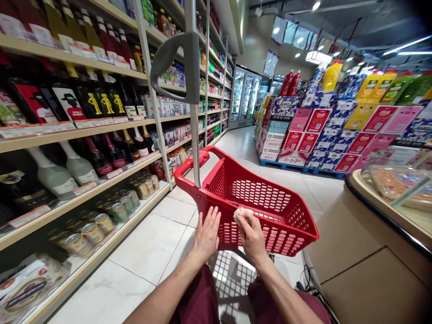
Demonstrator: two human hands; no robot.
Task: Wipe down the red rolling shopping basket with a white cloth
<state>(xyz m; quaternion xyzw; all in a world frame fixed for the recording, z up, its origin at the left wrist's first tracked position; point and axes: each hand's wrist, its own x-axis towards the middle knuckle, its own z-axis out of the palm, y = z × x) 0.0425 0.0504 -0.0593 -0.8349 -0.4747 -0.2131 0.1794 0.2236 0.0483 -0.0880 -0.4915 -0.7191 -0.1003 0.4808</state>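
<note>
A red plastic shopping basket [259, 193] with a perforated wall stands in front of me, with a grey handle [194, 67] on a tall metal pole rising at its left end. My left hand [206, 231] lies flat against the near side of the basket, its fingers stretched out. In my right hand [251, 236] is a crumpled whitish cloth [242, 213], pinched between the fingers at the basket's near rim. Part of the cloth is hidden by the fingers. The basket's inside shows only its red perforated walls.
Shelves of bottles and cans [101, 112] run along the left. Stacked drink cartons [310, 135] stand at the right back on a blue pallet. A beige counter [364, 234] with packaged food is close on my right, cables [312, 288] by its foot. Glass-door fridges [245, 94] stand far back.
</note>
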